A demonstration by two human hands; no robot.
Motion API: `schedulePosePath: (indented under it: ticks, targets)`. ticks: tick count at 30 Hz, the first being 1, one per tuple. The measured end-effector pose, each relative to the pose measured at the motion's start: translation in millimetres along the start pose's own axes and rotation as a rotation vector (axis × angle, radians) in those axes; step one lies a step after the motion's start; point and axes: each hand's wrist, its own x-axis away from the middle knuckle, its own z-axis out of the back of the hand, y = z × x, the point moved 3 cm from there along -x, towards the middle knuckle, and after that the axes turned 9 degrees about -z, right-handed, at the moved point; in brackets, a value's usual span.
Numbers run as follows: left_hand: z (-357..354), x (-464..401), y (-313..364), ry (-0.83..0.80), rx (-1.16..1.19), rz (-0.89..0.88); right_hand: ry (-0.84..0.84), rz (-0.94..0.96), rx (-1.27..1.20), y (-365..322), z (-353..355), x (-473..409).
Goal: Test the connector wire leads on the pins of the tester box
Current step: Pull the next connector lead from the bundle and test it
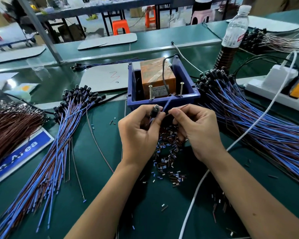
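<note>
Just near the blue tester box (162,99), two hands meet above a scatter of cut insulation bits (167,161). Left hand (140,128), fingers curled, grips a black connector (154,111). Right hand (197,130) pinches its brown lead (181,106); the blue lead (167,104) reaches up toward the right screw pin (181,89). Whether it touches is unclear.

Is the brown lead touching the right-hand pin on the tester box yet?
No: the brown lead, pinched by the right hand, ends below the right pin, clear of it.
</note>
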Motion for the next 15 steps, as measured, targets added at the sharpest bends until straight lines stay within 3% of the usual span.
schedulePosePath:
  ticks: [6, 15]
  targets:
    - [12, -2, -5, 0.298, -0.027, 0.080, 0.030, 0.077, -0.026, -6, 4, -2]
    - [7, -2, 1, 0.305, -0.071, 0.098, 0.292, 0.303, 0.259, -14, 7, 6]
